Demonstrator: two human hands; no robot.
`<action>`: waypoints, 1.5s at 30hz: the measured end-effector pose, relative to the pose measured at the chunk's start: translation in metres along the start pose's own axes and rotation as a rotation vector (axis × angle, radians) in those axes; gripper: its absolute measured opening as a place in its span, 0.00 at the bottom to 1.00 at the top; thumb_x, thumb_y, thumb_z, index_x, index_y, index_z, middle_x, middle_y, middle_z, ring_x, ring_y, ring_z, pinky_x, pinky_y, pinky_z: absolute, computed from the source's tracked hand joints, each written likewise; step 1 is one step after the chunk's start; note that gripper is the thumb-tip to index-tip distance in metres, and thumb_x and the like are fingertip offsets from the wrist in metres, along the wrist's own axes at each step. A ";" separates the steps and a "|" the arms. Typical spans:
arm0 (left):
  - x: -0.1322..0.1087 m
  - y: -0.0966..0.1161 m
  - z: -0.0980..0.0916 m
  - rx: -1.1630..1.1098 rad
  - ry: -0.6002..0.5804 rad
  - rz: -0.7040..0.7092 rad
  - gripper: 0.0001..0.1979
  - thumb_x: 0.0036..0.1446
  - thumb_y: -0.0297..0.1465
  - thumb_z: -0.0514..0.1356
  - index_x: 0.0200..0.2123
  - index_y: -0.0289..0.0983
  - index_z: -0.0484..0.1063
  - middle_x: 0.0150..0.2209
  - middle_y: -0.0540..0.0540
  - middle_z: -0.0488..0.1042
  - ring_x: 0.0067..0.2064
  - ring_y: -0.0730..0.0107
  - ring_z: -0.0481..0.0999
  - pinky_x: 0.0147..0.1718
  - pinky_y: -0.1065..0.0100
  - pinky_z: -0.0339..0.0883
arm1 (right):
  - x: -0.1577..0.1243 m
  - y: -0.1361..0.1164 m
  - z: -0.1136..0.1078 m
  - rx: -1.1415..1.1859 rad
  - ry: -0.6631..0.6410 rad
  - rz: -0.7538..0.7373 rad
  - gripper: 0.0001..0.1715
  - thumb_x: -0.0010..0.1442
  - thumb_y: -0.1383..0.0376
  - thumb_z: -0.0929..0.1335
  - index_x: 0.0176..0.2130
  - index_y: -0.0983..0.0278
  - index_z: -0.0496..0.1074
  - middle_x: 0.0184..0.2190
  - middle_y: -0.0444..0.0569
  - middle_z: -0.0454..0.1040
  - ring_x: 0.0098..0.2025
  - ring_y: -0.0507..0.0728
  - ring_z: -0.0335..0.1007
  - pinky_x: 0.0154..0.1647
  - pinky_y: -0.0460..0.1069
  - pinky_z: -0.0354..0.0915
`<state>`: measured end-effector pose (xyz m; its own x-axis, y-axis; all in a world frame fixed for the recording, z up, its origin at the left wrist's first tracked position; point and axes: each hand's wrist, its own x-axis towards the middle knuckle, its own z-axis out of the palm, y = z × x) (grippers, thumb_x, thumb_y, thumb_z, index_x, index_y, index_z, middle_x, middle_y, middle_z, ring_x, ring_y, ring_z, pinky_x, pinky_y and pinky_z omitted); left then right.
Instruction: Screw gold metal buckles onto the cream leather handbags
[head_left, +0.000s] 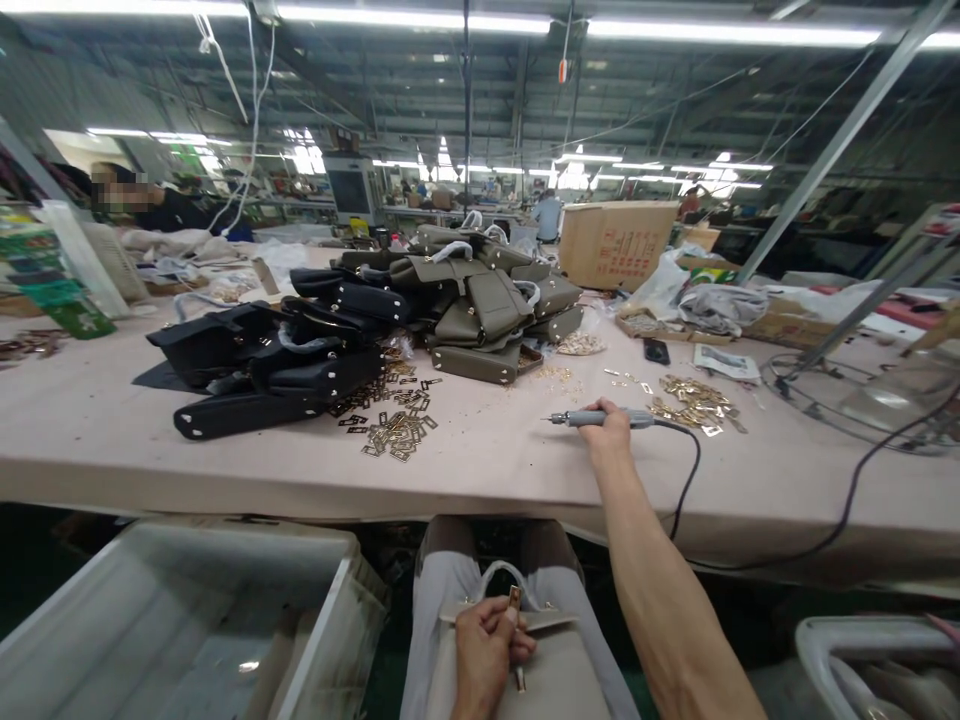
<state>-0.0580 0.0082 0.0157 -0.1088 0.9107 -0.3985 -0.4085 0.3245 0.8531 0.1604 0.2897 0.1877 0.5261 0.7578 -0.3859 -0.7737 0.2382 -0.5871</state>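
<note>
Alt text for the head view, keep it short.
A person's right hand grips a corded pen-shaped tool on a pale worktable, while the left hand pinches a small metal fitting against a beige bag in the lap. Black bags, olive bags and loose gold hardware lie beyond.

Right arm stretched forward, right hand (pixel 609 428) closed, left hand (pixel 487 650) low, fingers (pixel 519 644) curled tight

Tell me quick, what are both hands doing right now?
Left hand: closed, pinching a small metal fitting on the beige bag.
Right hand: closed around a grey corded tool on the table.
</note>
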 end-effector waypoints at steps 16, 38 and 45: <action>0.019 -0.023 -0.006 -0.022 0.015 -0.011 0.32 0.36 0.52 0.76 0.34 0.30 0.79 0.25 0.38 0.81 0.20 0.63 0.80 0.17 0.71 0.70 | 0.064 0.057 0.034 -0.072 0.314 -0.110 0.14 0.56 0.75 0.69 0.31 0.62 0.60 0.25 0.37 0.65 0.24 0.48 0.64 0.22 0.44 0.65; 0.027 -0.032 -0.008 0.000 0.022 -0.019 0.31 0.39 0.51 0.74 0.36 0.29 0.78 0.26 0.36 0.82 0.19 0.63 0.79 0.17 0.71 0.69 | 0.069 0.069 0.034 -0.075 0.236 -0.162 0.12 0.62 0.71 0.70 0.31 0.64 0.62 0.25 0.38 0.66 0.25 0.48 0.66 0.25 0.43 0.67; 0.023 -0.030 -0.007 -0.003 0.031 0.000 0.31 0.39 0.50 0.74 0.36 0.28 0.79 0.26 0.36 0.82 0.19 0.63 0.79 0.17 0.71 0.69 | 0.074 0.071 0.033 -0.052 0.230 -0.172 0.14 0.59 0.73 0.69 0.31 0.62 0.59 0.23 0.37 0.65 0.22 0.48 0.66 0.22 0.43 0.67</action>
<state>-0.0547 0.0182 -0.0212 -0.1370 0.9023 -0.4088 -0.4109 0.3237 0.8523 0.1328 0.3827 0.1409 0.7191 0.5500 -0.4248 -0.6498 0.3154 -0.6916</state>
